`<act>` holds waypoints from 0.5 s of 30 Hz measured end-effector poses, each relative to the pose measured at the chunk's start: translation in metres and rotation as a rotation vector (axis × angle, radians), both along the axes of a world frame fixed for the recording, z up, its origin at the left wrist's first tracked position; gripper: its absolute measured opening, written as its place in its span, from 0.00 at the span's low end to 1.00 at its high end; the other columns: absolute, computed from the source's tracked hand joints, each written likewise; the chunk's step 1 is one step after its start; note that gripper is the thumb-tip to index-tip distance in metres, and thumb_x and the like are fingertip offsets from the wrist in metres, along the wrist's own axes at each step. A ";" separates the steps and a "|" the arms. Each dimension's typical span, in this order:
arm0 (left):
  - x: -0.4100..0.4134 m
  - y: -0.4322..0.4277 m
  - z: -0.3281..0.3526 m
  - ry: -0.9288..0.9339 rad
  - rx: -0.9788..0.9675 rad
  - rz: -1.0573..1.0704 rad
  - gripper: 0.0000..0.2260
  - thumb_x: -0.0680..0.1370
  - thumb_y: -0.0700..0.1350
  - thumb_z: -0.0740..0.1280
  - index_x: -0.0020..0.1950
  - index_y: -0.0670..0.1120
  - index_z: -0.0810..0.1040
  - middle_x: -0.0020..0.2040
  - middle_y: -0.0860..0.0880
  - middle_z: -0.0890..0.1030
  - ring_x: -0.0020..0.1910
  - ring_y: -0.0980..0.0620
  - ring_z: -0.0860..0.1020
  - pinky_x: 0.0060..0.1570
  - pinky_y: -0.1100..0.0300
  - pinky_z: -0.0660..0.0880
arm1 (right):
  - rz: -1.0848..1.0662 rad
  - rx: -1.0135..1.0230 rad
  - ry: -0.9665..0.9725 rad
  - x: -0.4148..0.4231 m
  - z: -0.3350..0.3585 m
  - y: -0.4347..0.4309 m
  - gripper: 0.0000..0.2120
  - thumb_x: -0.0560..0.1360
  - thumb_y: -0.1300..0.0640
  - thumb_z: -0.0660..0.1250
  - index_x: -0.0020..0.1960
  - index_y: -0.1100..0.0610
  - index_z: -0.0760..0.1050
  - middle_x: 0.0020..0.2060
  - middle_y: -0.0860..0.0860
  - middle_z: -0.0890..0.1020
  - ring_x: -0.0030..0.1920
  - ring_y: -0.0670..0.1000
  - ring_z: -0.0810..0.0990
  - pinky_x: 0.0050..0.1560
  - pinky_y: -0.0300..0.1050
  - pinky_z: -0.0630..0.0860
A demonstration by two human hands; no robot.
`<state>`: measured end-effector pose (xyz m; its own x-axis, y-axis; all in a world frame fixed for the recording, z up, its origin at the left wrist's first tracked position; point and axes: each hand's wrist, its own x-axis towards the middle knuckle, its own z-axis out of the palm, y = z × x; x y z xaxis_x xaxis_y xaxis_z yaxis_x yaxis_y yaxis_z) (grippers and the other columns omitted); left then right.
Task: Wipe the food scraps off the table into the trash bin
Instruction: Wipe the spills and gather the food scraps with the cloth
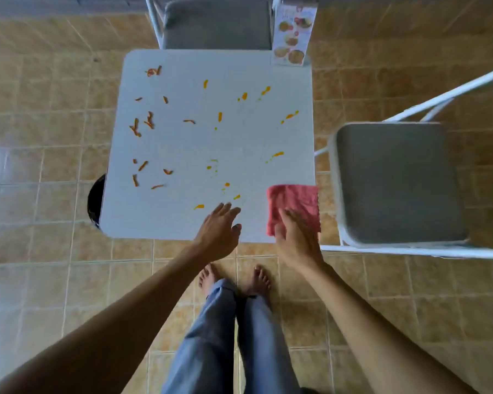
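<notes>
Right grip [295,237] lies flat, fingers straight, on the red cloth [293,199] at the near right corner of the worktop [239,143]. Left grip [218,228] hangs open, holding nothing, over the near edge. Scraps [150,120] mostly sit left, and the trash bin [96,200] peeks out under the left edge.

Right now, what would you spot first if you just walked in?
Orange food scraps lie scattered across the white table. A pink cloth sits at the near right corner under the right hand, with the left hand open beside it.
</notes>
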<state>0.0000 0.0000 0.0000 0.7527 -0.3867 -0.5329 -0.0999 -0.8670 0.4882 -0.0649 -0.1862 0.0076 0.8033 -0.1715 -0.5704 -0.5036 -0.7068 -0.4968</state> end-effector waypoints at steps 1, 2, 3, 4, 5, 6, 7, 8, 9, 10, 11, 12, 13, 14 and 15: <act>0.004 0.003 -0.012 -0.050 -0.008 0.068 0.23 0.82 0.42 0.61 0.77 0.43 0.65 0.79 0.42 0.62 0.80 0.44 0.55 0.77 0.53 0.54 | 0.006 -0.041 -0.031 0.001 -0.014 -0.001 0.25 0.86 0.53 0.55 0.82 0.55 0.58 0.82 0.51 0.59 0.82 0.50 0.54 0.83 0.49 0.50; 0.006 0.009 -0.024 -0.098 -0.020 0.159 0.23 0.81 0.41 0.61 0.77 0.43 0.66 0.79 0.42 0.62 0.80 0.44 0.55 0.78 0.51 0.54 | 0.040 -0.104 -0.066 0.004 -0.029 -0.005 0.25 0.85 0.53 0.56 0.82 0.55 0.58 0.82 0.52 0.58 0.82 0.50 0.52 0.83 0.50 0.49; 0.007 0.014 -0.037 -0.145 -0.008 0.211 0.23 0.81 0.40 0.61 0.76 0.42 0.67 0.79 0.42 0.62 0.80 0.44 0.55 0.77 0.49 0.55 | 0.065 -0.160 -0.107 0.003 -0.046 -0.009 0.26 0.85 0.53 0.57 0.82 0.55 0.58 0.82 0.53 0.58 0.83 0.50 0.51 0.83 0.51 0.48; 0.007 0.020 -0.047 -0.199 -0.004 0.241 0.23 0.81 0.39 0.61 0.76 0.42 0.67 0.79 0.42 0.61 0.80 0.44 0.55 0.77 0.46 0.56 | 0.086 -0.200 -0.141 0.003 -0.061 -0.015 0.27 0.85 0.52 0.58 0.82 0.55 0.58 0.82 0.54 0.57 0.83 0.52 0.51 0.83 0.53 0.48; 0.005 0.029 -0.060 -0.240 0.004 0.259 0.23 0.81 0.39 0.61 0.76 0.42 0.67 0.79 0.42 0.61 0.80 0.44 0.54 0.77 0.44 0.56 | 0.088 -0.234 -0.173 0.006 -0.076 -0.020 0.27 0.84 0.50 0.58 0.81 0.54 0.59 0.82 0.56 0.57 0.83 0.55 0.51 0.83 0.55 0.49; 0.003 0.039 -0.073 -0.278 0.016 0.259 0.22 0.81 0.39 0.61 0.76 0.41 0.67 0.80 0.42 0.60 0.80 0.44 0.54 0.77 0.43 0.56 | 0.086 -0.271 -0.214 0.009 -0.091 -0.024 0.28 0.82 0.48 0.57 0.81 0.52 0.61 0.82 0.58 0.58 0.82 0.58 0.52 0.82 0.58 0.50; 0.002 0.049 -0.084 -0.315 0.026 0.251 0.22 0.81 0.40 0.61 0.76 0.42 0.67 0.80 0.42 0.59 0.80 0.44 0.53 0.77 0.42 0.55 | 0.090 -0.324 -0.262 0.013 -0.104 -0.027 0.28 0.80 0.47 0.57 0.80 0.50 0.63 0.81 0.59 0.59 0.82 0.61 0.54 0.81 0.61 0.53; 0.002 0.059 -0.094 -0.352 0.035 0.239 0.22 0.81 0.41 0.60 0.76 0.42 0.66 0.80 0.42 0.59 0.81 0.43 0.52 0.77 0.42 0.54 | 0.099 -0.379 -0.319 0.017 -0.112 -0.028 0.28 0.79 0.46 0.57 0.79 0.48 0.65 0.80 0.60 0.61 0.81 0.62 0.56 0.80 0.62 0.55; 0.002 0.068 -0.103 -0.374 0.042 0.237 0.22 0.82 0.42 0.59 0.76 0.43 0.66 0.80 0.42 0.58 0.81 0.43 0.52 0.76 0.41 0.54 | 0.094 -0.431 -0.354 0.018 -0.119 -0.026 0.27 0.79 0.46 0.58 0.78 0.47 0.66 0.80 0.60 0.62 0.81 0.62 0.57 0.80 0.63 0.56; 0.002 0.076 -0.112 -0.392 0.047 0.244 0.23 0.82 0.44 0.58 0.77 0.43 0.65 0.80 0.41 0.58 0.81 0.43 0.52 0.76 0.40 0.53 | 0.079 -0.463 -0.377 0.020 -0.124 -0.023 0.27 0.80 0.46 0.58 0.78 0.46 0.67 0.80 0.59 0.62 0.81 0.62 0.58 0.79 0.63 0.56; 0.004 0.083 -0.119 -0.415 0.051 0.257 0.23 0.81 0.45 0.58 0.77 0.43 0.64 0.80 0.41 0.58 0.81 0.42 0.51 0.76 0.40 0.53 | 0.056 -0.482 -0.400 0.024 -0.128 -0.017 0.26 0.80 0.46 0.59 0.78 0.45 0.67 0.80 0.59 0.63 0.80 0.61 0.59 0.79 0.62 0.55; 0.006 0.088 -0.124 -0.441 0.050 0.270 0.24 0.82 0.45 0.57 0.78 0.43 0.62 0.81 0.41 0.57 0.81 0.42 0.51 0.76 0.40 0.52 | 0.043 -0.481 -0.424 0.029 -0.131 -0.008 0.25 0.80 0.46 0.61 0.77 0.45 0.68 0.80 0.58 0.63 0.80 0.61 0.59 0.79 0.62 0.55; 0.008 0.091 -0.127 -0.469 0.047 0.284 0.25 0.82 0.46 0.56 0.79 0.42 0.61 0.81 0.41 0.56 0.81 0.43 0.50 0.77 0.41 0.50 | 0.051 -0.473 -0.456 0.035 -0.133 0.001 0.25 0.80 0.45 0.62 0.77 0.45 0.69 0.80 0.58 0.64 0.80 0.61 0.60 0.79 0.62 0.56; 0.010 0.093 -0.130 -0.490 0.042 0.302 0.25 0.82 0.45 0.55 0.80 0.42 0.59 0.81 0.41 0.56 0.81 0.43 0.50 0.77 0.42 0.48 | 0.089 -0.456 -0.493 0.041 -0.135 0.013 0.25 0.80 0.45 0.63 0.76 0.44 0.70 0.79 0.58 0.65 0.80 0.61 0.60 0.79 0.62 0.57; 0.012 0.095 -0.133 -0.513 0.044 0.327 0.25 0.83 0.44 0.54 0.80 0.41 0.58 0.81 0.41 0.56 0.81 0.44 0.50 0.77 0.43 0.47 | 0.152 -0.429 -0.519 0.046 -0.136 0.026 0.24 0.80 0.44 0.63 0.76 0.43 0.70 0.79 0.58 0.65 0.80 0.61 0.61 0.79 0.61 0.57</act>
